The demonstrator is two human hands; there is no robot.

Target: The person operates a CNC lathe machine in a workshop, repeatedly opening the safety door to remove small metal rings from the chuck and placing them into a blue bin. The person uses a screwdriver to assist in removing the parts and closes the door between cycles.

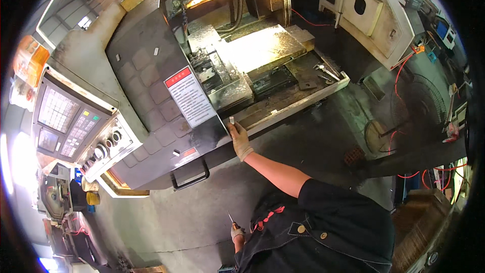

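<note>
Here the gloved right hand [239, 140] pinches a small metal block [231, 120] at the machine door's [151, 96] edge, twelve o'clock of it; it could slip. The left hand [236, 232] grips a thin tool [231, 218].

Black short-sleeved top, dark denim apron with round buttons, seemingly light work gloves

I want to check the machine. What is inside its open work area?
Inside the open machine are a bright metal table, a vise and wrenches. The sliding door covers the left part.
</note>
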